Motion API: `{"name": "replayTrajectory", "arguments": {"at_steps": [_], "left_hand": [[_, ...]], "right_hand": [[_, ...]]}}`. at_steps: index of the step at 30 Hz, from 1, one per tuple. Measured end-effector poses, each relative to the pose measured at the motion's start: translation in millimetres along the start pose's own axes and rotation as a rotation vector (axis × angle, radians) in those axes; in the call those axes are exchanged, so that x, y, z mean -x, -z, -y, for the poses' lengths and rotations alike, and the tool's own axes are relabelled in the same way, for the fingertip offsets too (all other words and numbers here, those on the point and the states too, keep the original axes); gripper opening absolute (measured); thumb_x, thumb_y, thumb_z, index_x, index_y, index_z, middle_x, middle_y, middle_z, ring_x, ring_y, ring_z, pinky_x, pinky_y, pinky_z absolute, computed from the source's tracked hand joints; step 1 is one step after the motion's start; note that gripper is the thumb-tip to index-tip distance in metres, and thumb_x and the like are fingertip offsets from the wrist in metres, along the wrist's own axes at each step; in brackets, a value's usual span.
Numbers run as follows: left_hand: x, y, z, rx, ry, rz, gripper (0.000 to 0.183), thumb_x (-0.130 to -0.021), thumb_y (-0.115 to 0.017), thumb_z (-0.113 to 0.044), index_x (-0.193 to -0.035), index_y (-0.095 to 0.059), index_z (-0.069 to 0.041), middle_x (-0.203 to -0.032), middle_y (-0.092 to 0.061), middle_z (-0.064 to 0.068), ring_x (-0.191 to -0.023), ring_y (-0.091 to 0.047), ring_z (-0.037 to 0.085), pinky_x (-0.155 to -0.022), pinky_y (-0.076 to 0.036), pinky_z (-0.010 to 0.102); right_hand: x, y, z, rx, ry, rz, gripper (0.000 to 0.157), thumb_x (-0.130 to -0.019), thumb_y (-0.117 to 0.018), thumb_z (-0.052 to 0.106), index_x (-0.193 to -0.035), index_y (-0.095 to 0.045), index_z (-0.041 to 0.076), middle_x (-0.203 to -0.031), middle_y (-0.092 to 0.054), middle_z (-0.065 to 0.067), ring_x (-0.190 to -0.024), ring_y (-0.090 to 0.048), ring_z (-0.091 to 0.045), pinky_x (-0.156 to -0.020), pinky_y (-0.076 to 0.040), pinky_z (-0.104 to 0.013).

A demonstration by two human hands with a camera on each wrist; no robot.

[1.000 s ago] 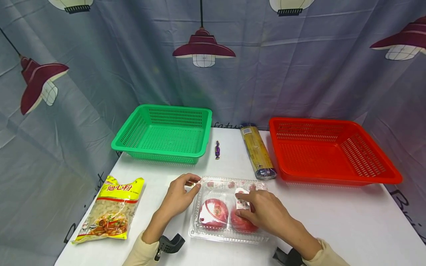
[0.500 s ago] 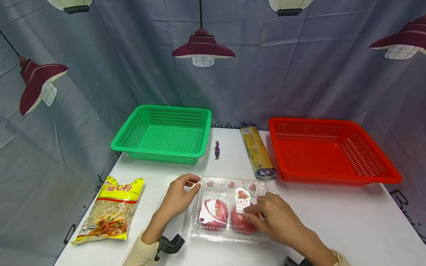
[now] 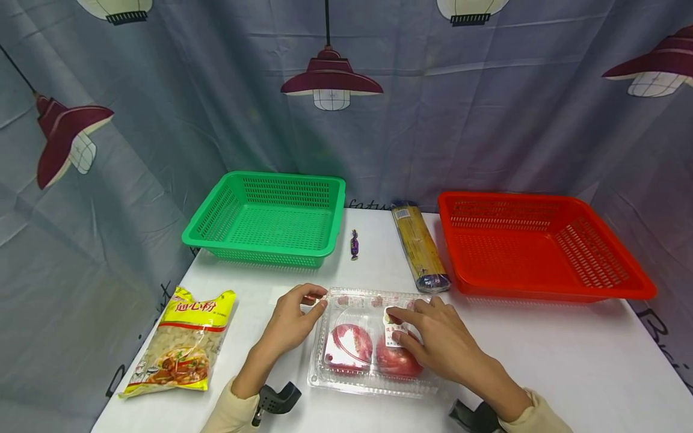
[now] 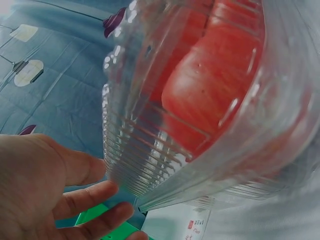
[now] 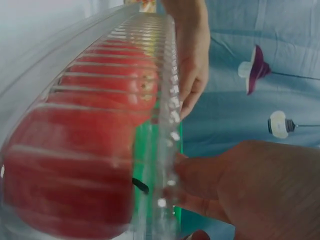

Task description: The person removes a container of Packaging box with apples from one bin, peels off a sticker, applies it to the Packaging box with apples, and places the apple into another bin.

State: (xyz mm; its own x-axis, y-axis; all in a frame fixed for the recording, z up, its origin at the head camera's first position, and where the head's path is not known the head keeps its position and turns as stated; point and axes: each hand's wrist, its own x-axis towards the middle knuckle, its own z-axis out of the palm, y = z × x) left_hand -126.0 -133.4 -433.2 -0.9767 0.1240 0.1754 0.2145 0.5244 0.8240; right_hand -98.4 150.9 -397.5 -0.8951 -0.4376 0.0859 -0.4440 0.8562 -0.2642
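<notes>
Your left hand (image 3: 292,317) and right hand (image 3: 440,337), fingers parted, touch the lower-centre box (image 3: 373,337), gripping nothing; it's likely flimsy: hold both sides.

Bright, evenly lit in head view; glinting off clear plastic box (image 3: 352,381); soft, hazy in wrist views.

there are two hands (image 3: 292,319), one clear plastic box (image 3: 373,388), two round red fruits (image 3: 349,347), one sticker (image 3: 390,329), two baskets (image 3: 271,225), one wrapped candy (image 3: 354,245), one yellow bag (image 3: 181,349), one pack of noodles (image 3: 419,246), three dark red lamps (image 3: 331,78), two white lamps (image 3: 471,8).
</notes>
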Motion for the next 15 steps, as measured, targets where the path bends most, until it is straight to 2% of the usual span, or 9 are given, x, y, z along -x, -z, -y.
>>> {"name": "replayTrajectory", "arguments": {"at_steps": [5,11,15], "left_hand": [[0.6,-0.8,0.4,-0.020,-0.011,-0.016,0.018,-0.091,-0.068,-0.008,-0.109,-0.069,-0.007,-0.106,-0.066,0.005,-0.096,-0.063,0.027,-0.074,-0.051,0.041],[11.0,0.8,-1.6,-0.013,0.000,-0.010,0.024,-0.093,-0.066,-0.012,-0.117,-0.065,-0.008,-0.110,-0.065,0.004,-0.095,-0.062,0.022,-0.073,-0.049,0.038],[22.0,1.0,-3.4,0.022,0.043,0.032,0.030,-0.095,-0.066,-0.015,-0.123,-0.060,-0.009,-0.119,-0.061,0.006,-0.095,-0.061,0.019,-0.075,-0.050,0.037]], "right_hand": [[1.4,3.3,-3.7,-0.038,0.012,-0.019,0.044,-0.082,-0.079,0.036,-0.124,-0.070,0.028,-0.091,-0.059,0.007,-0.085,-0.044,-0.014,-0.073,-0.038,-0.034],[10.3,6.8,-17.5,-0.189,-0.093,-0.108,0.033,-0.084,-0.079,0.027,-0.115,-0.073,0.022,-0.070,-0.045,0.014,-0.071,-0.042,-0.012,-0.061,-0.037,-0.030],[14.2,6.0,-31.1,-0.243,-0.124,-0.168,0.022,-0.085,-0.078,0.022,-0.107,-0.075,0.016,-0.067,-0.047,0.012,-0.067,-0.045,-0.014,-0.056,-0.038,-0.027]]}}
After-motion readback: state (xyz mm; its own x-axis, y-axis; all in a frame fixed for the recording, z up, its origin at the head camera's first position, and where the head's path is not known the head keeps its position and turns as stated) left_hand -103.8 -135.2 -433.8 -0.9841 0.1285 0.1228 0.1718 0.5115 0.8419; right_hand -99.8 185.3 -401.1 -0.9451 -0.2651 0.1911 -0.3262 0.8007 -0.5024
